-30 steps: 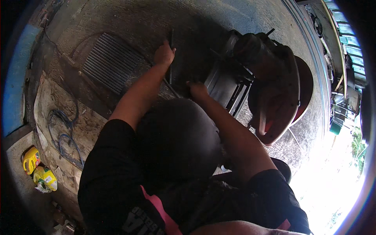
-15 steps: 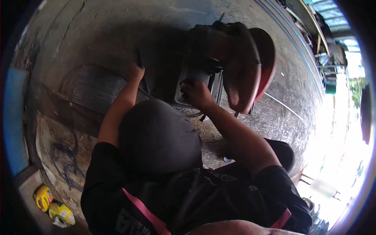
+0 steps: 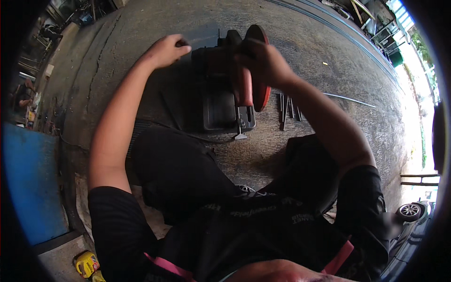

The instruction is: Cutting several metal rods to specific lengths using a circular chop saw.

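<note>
A cut-off saw (image 3: 216, 63) with a red guard (image 3: 245, 87) and a large disc (image 3: 265, 91) stands on the floor before me. My right hand (image 3: 265, 63) is closed over the top of the saw by the guard; its fingertips are in shadow. To the left of the saw, my left hand (image 3: 167, 51) is raised with thumb and fingers curled together. Whatever it pinches is too dark and blurred to make out. The saw's dark base (image 3: 218, 110) carries a clamp screw with a T-shaped handle (image 3: 240, 137) at its near end.
Several thin metal rods (image 3: 284, 113) lie right of the saw, with a long pale rod (image 3: 350, 98) farther right. A dark bar (image 3: 170, 110) rests on the floor at left. A blue panel (image 3: 35, 183) and a yellow container (image 3: 85, 264) are at the left edge.
My right hand has moved from the saw's base up to its top by the guard. My left hand has risen away from the dark bar it was at. The view has shifted.
</note>
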Action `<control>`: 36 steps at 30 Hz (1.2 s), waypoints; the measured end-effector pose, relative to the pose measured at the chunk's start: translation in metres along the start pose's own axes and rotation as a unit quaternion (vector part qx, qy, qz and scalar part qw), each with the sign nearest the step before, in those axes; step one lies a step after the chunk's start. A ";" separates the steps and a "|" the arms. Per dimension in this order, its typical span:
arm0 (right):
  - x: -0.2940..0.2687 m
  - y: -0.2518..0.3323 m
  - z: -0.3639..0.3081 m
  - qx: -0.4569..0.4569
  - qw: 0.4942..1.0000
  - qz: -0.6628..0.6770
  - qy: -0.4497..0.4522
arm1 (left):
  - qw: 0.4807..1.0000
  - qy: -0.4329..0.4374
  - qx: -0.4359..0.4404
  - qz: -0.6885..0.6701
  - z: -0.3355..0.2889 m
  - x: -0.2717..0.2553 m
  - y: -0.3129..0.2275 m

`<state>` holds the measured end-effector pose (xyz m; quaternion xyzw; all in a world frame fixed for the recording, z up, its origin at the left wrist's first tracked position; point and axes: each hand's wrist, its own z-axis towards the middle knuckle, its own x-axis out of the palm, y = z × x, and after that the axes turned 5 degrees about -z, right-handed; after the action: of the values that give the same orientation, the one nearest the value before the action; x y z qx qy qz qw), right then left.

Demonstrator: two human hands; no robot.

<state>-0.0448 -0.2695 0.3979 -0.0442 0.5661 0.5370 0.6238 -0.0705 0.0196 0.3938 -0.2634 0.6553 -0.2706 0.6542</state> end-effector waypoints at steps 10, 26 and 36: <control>0.022 -0.095 -0.088 0.246 0.818 -0.013 0.519 | 0.974 0.088 0.190 0.083 -0.008 0.133 -0.090; 0.231 -0.116 -0.202 0.331 0.871 -0.089 0.353 | 0.877 0.017 0.411 0.249 -0.001 0.139 -0.083; 0.255 -0.111 -0.216 0.415 0.889 0.029 0.191 | 0.859 -0.241 0.391 0.227 0.061 0.082 -0.093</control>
<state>-0.1626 -0.3009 0.0678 0.1337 0.8467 0.2520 0.4492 -0.0106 -0.1049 0.4002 0.1135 0.3593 -0.2769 0.8839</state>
